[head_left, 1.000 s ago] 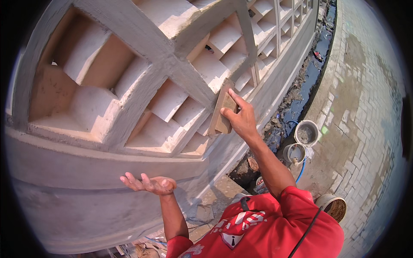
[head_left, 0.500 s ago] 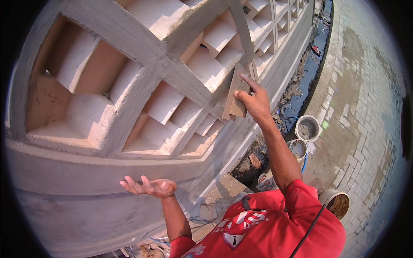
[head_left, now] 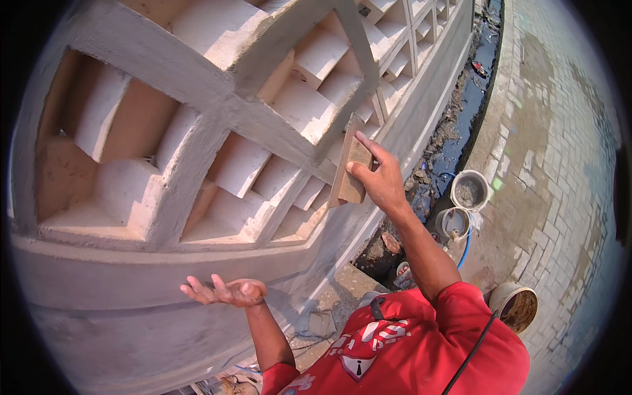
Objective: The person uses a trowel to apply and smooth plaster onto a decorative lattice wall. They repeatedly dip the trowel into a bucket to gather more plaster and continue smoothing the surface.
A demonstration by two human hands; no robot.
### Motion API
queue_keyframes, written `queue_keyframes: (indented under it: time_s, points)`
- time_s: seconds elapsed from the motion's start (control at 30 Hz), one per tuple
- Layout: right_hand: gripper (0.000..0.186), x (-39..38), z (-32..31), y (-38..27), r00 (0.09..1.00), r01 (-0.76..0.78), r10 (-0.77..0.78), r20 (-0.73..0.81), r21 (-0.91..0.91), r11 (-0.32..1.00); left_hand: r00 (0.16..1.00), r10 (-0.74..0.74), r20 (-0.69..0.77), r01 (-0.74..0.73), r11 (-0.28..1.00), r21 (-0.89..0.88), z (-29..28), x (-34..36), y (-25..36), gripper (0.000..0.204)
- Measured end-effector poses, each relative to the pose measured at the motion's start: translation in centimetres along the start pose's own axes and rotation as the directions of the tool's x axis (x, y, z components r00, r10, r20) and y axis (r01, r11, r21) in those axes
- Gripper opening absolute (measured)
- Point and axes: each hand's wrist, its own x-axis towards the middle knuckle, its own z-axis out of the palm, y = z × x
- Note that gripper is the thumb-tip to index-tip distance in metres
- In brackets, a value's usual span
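Note:
A small wooden plastering float is gripped in my right hand, its face turned toward the wall's cement lattice. Thumb and fingers close round the float's block handle. The float is against or very near a lattice bar; I cannot tell whether it touches. My left hand is held palm up in front of the lower wall, fingers spread and nothing in it. Grey cement bars frame openings filled with pale stepped blocks.
A ditch of dark water runs along the wall's foot, with a paved path beyond it. Two buckets stand by the ditch, one with grey mix, one smaller. Another stained bucket is near my right side.
My right hand and the float have come slightly down and left, nearer to me. My left hand stays open and has shifted a little left. The view has tilted slightly.

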Motion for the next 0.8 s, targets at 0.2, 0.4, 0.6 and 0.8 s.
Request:
queue_keyframes:
  time_s: [0.2, 0.4, 0.6, 0.8]
  points:
    - [0.065, -1.1, 4.3, 1.6, 0.995, 0.100, -0.100, -0.008, -0.054, 0.994, 0.999, -0.015, -0.036, 0.015, 1.000, -0.020, 0.8, 0.2, 0.3, 0.053]
    - [0.064, -1.8, 0.9, 2.0, 0.997, 0.071, -0.072, -0.011, -0.083, 0.994, 1.000, -0.005, -0.009, 0.005, 1.000, -0.021, 0.2, -0.1, -0.1, 0.055]
    - [0.064, 5.6, -2.7, 0.4, 0.997, 0.033, -0.035, -0.066, -0.024, 0.999, 1.000, -0.021, -0.008, 0.021, 1.000, -0.009, 0.4, 0.3, 0.4, 0.054]
    - [0.065, -4.6, 5.4, 0.2, 0.992, -0.002, 0.011, 0.123, -0.076, 0.997, 0.999, -0.027, 0.032, 0.027, 0.999, 0.029, 0.3, 0.4, 0.6, 0.054]
